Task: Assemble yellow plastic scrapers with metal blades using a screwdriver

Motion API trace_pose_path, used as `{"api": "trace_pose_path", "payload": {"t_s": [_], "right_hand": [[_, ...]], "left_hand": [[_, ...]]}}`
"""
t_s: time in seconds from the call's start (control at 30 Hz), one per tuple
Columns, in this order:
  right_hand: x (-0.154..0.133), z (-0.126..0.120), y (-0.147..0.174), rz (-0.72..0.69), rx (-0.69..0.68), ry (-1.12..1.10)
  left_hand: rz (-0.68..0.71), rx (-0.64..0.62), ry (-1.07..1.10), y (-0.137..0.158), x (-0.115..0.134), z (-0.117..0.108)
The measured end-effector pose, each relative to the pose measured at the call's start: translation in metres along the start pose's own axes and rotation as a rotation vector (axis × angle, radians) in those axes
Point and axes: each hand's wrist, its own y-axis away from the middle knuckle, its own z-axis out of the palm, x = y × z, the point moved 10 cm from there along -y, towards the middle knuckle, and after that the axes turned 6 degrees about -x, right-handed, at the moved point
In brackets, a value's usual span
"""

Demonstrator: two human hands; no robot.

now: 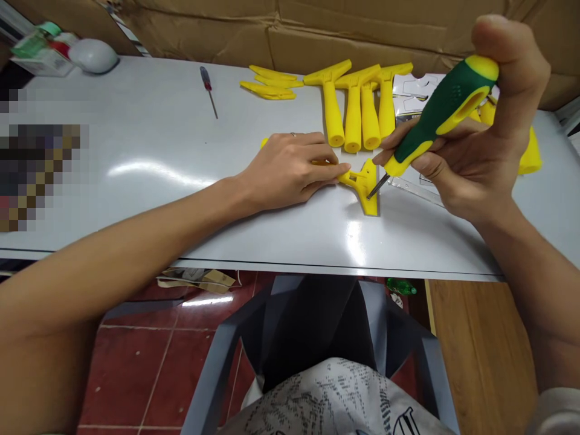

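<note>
My left hand (290,169) is closed around the handle of a yellow scraper (368,190), which lies on the white table with its wide head pointing right. A thin blade edge shows along that head. In my right hand (484,145) is a green and yellow screwdriver (446,112), tilted, with the thumb or a finger over the butt of its handle. Its metal tip meets the scraper head near the lower corner; whether a screw sits there is too small to tell. The scraper's handle is mostly hidden under my left hand.
Several yellow scraper bodies (333,109) lie in a row at the back, beside loose yellow pieces (272,84). A second screwdriver (208,90) lies at the back left. A clear strip (417,191) and printed packaging (410,96) are near my right hand. Cardboard (217,30) lines the back edge.
</note>
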Motion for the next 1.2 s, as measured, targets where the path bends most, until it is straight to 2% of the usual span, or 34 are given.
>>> {"api": "trace_pose_path", "payload": {"t_s": [0.1,0.17,0.23,0.33,0.43,0.53,0.63,0.73,0.8,0.87,0.97,1.1,1.13,1.2], "right_hand": [[0.020,-0.005,0.001,0.037,0.066,0.047],[0.024,-0.015,0.006,0.079,0.185,0.075],[0.029,-0.025,0.013,0.180,0.318,0.095],[0.018,-0.028,0.018,0.193,0.415,0.117],[-0.004,-0.017,0.014,0.175,0.387,0.168],[-0.009,-0.011,0.017,0.227,0.361,0.214],[0.016,-0.019,0.030,0.220,0.390,0.145],[0.056,-0.019,0.036,0.227,0.287,-0.001],[0.061,-0.019,0.033,0.166,0.265,0.002],[0.055,-0.013,0.026,0.128,0.264,0.034],[0.046,-0.002,0.020,0.142,0.302,0.004],[0.015,-0.005,0.019,0.132,0.360,-0.040],[0.006,-0.008,0.019,0.170,0.354,-0.014],[0.006,-0.003,0.020,0.381,0.207,0.049]], "left_hand": [[-0.008,-0.014,-0.024,-0.001,0.000,0.000],[-0.020,-0.023,-0.029,0.000,0.002,0.000],[-0.047,-0.026,-0.021,0.001,0.008,-0.002],[-0.135,-0.019,-0.042,0.006,0.021,-0.007],[-0.221,-0.023,-0.125,0.013,0.038,-0.013],[-0.228,-0.035,-0.194,0.015,0.055,-0.016],[-0.246,-0.045,-0.226,0.016,0.059,-0.016],[-0.265,-0.058,-0.169,0.014,0.047,-0.012],[-0.227,-0.068,-0.106,0.010,0.036,-0.007],[-0.149,-0.065,-0.080,0.006,0.029,-0.003],[-0.086,-0.039,-0.073,0.001,0.020,-0.002],[-0.060,-0.007,-0.053,-0.002,0.016,-0.002],[-0.056,-0.002,-0.048,-0.002,0.015,-0.001],[-0.044,0.007,-0.042,-0.002,0.013,0.001]]}}
